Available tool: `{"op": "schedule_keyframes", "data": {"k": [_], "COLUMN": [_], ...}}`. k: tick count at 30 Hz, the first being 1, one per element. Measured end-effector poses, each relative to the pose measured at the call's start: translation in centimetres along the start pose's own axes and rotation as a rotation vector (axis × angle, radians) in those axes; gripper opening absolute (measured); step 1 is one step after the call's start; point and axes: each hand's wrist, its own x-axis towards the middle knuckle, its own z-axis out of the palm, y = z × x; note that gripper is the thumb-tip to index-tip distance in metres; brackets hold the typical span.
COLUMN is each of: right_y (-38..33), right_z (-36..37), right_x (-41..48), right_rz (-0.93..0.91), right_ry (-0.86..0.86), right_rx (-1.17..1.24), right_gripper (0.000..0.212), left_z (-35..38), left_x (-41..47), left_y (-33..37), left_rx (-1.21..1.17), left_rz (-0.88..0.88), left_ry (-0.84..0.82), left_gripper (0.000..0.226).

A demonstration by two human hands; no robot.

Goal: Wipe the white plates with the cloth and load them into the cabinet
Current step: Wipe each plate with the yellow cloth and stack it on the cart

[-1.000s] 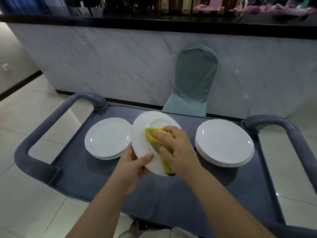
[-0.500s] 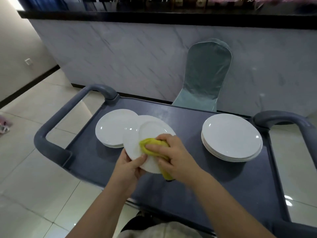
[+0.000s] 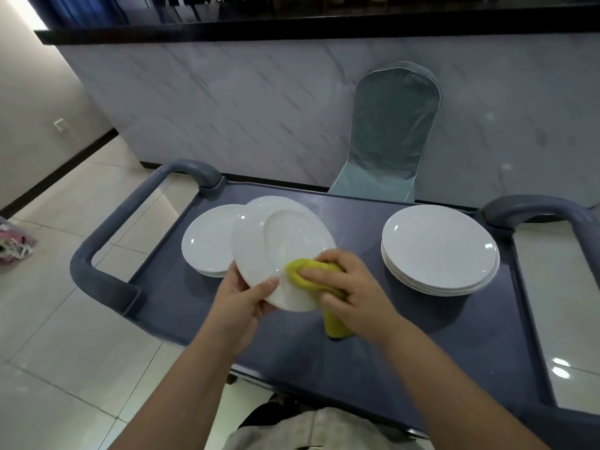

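A white plate (image 3: 276, 241) is tilted above the grey cart top (image 3: 357, 319). My left hand (image 3: 245, 295) grips its lower left rim, thumb on the face. My right hand (image 3: 349, 287) holds a yellow cloth (image 3: 303, 274) bunched against the plate's lower right part; the cloth's tail hangs down below my hand. A small stack of white plates (image 3: 207, 241) lies on the cart at the left, partly hidden behind the held plate. A taller stack of white plates (image 3: 438, 248) lies at the right.
The cart has thick grey handles at the left (image 3: 107, 241) and right (image 3: 535, 209). A teal covered chair (image 3: 389, 131) stands behind it against a marble counter front (image 3: 243, 102). Tiled floor (image 3: 48, 319) spreads to the left. No cabinet is in view.
The cloth and my right hand slid from the plate's middle toward its lower right edge. The plate tilted more toward me, and the view shifted left.
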Motion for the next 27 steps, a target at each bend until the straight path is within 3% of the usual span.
{"op": "schedule_keyframes", "data": {"k": [5,8,12,15,18,21,23,27], "right_y": [3.1,1.2,0.6,3.8,5.9,4.5,2.0,-2.5], "right_z": [-2.9,-2.5,-0.3,-1.1,-2.6,-3.5,-3.3,-0.8], "right_x": [0.7,2.6,-1.0,-3.9,-1.9,3.0,4.9,3.8], "right_rz": [0.331,0.189,0.013,0.117,0.27,0.326,0.222,-0.322], "right_ry": [0.254,0.252,0.021,0.028,0.177,0.32,0.24,-0.108], "right_rx": [-0.041,-0.112,-0.07,-0.092,-0.154,-0.069,-0.09,-0.306], "right_gripper": [0.041,0.042,0.045,0.046,0.046,0.039,0.041,0.032], "left_z": [0.5,1.9,1.3,0.4,0.7,1.7,2.1,1.2], "left_x": [-0.3,-0.4,0.7,0.7,0.4,0.1,0.0,0.6], "left_y": [-0.7,-1.8,-0.8,-0.4,-0.7,-1.5,-2.0,-1.7], "left_rx": [0.203,0.244,0.213,0.223,0.342,0.454,0.44,0.334], "left_rz": [-0.094,-0.129,-0.1,-0.103,-0.108,-0.096,-0.09,-0.082], "left_ry": [-0.137,-0.199,-0.113,-0.097,-0.158,-0.236,-0.228,-0.139], "left_gripper": [0.07,0.069,0.07,0.069,0.073,0.066,0.065,0.057]}}
